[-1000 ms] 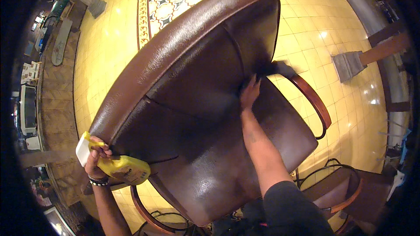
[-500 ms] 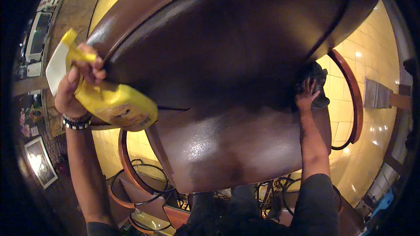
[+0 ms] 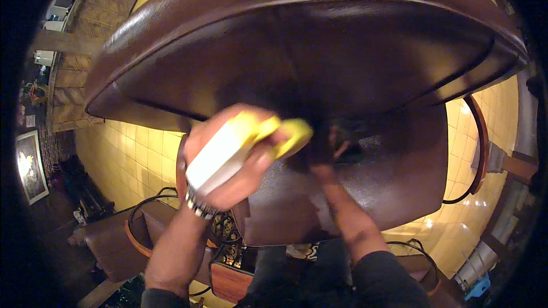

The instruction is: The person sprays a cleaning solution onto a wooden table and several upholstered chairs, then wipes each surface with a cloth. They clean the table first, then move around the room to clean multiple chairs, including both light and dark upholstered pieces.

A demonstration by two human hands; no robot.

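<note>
My left hand [image 3: 228, 162] is closed round a spray bottle with a white and yellow trigger head [image 3: 220, 159]. Motion blurs it, and its yellow body is mostly hidden behind the hand. My right hand [image 3: 331, 151] reaches into the shadow where a brown leather seat [image 3: 405, 188] meets its backrest [image 3: 342, 51]. A dark cloth [image 3: 354, 151] lies at its fingers, which look stretched out but are dim and only partly visible.
A curved wooden armrest [image 3: 482, 137] stands at the chair's right side. Other brown chairs [image 3: 111, 245] are behind at the lower left. A framed picture [image 3: 33, 166] is at the far left, above a dark floor area. Yellow tiles [image 3: 123, 148] surround the chair.
My left hand has swung right with the spray bottle, now in front of the seat. My right hand has slid left across the seat with the dark cloth. More of the backrest shows.
</note>
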